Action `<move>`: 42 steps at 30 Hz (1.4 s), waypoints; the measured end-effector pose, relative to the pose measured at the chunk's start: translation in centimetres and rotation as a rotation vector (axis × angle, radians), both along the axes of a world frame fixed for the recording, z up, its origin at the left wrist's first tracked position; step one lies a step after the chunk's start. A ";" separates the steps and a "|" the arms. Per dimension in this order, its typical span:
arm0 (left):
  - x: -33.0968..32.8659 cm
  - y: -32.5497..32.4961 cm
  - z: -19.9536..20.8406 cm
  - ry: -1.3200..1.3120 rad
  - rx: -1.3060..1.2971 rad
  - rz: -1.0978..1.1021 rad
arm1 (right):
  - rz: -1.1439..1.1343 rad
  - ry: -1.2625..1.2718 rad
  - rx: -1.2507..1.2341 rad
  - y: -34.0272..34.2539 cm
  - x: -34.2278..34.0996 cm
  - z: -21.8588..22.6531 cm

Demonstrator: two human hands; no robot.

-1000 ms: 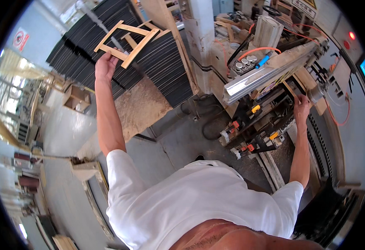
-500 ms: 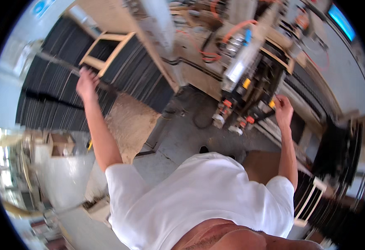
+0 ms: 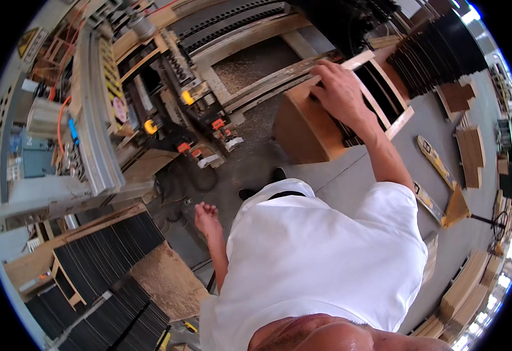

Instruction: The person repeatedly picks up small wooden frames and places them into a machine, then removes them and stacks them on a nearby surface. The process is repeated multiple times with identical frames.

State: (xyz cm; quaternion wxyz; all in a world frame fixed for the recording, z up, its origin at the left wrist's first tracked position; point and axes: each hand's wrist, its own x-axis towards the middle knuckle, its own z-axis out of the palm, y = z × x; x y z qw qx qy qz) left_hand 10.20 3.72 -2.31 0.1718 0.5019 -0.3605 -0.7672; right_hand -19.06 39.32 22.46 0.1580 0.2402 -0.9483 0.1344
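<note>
My right hand [image 3: 342, 92] reaches over a stack of dark panels beside the machine, its fingers bent but apart. Nothing shows between them, and whether the fingertips touch the stack is unclear. A brown board [image 3: 308, 126] forms the near side of that stack, and a pale wooden frame [image 3: 397, 121] lies on top by my wrist. Down at my left side hangs my left hand [image 3: 208, 218], loosely curled with the fingers a little apart and nothing visible in it. The machine [image 3: 168, 111], with yellow knobs and orange-and-black clamps, stands ahead and to the left.
Another stack of black panels [image 3: 112, 245] stands at lower left, with a small wooden frame [image 3: 67, 282] on it. A yellow pallet jack [image 3: 456, 207] is on the floor at right. Boards [image 3: 465, 286] are piled at lower right, and dark panels [image 3: 437, 55] stand at far right.
My body and view have turned right, so the machine now sits at left. My left hand has left the black panels and dropped to my side; my right has moved from the machine to the right-hand stack.
</note>
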 end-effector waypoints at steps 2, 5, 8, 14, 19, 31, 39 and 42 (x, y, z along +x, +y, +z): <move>-2.5 -0.2 0.0 0.004 -0.044 -0.177 | -0.230 -0.096 0.088 3.5 1.7 1.6; -5.8 0.8 0.0 0.020 -0.099 -0.352 | -0.377 -0.194 0.081 10.0 3.4 0.1; -8.5 1.2 0.1 0.012 -0.142 -0.422 | -0.423 -0.255 -0.076 12.7 4.5 -1.2; -14.1 2.6 4.1 0.007 -0.233 -0.434 | -0.379 -0.120 -0.340 13.9 4.1 -1.6; -18.7 -1.0 6.1 0.117 -0.319 -0.374 | -0.220 0.034 -0.349 11.2 2.7 3.5; -37.5 -13.4 9.3 0.328 -0.137 -0.260 | 0.118 -0.078 -0.397 0.4 0.6 7.1; -47.3 -18.5 9.5 0.505 0.036 -0.155 | 0.114 -0.144 -0.317 -5.6 -0.7 6.6; -48.7 -19.4 9.2 0.526 0.096 -0.079 | 0.127 -0.162 -0.317 -7.8 -1.3 6.1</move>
